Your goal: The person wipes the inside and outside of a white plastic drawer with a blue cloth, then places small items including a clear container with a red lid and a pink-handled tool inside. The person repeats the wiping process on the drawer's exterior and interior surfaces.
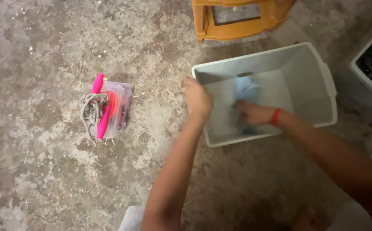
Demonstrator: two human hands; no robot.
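Observation:
A pale grey plastic bin [310,72] lies tipped on the concrete floor, its opening facing me. My left hand [197,99] grips the bin's left rim. My right hand [252,114], with a red band at the wrist, is inside the bin and presses a light blue cloth [245,90] against the inner wall. Part of the cloth is hidden under that hand.
A small clear plastic box [119,107] with a grey skipping rope and pink handles [98,102] sits on the floor to the left. An orange plastic stool [237,19] stands behind the bin. Another grey container [371,68] is at the right edge.

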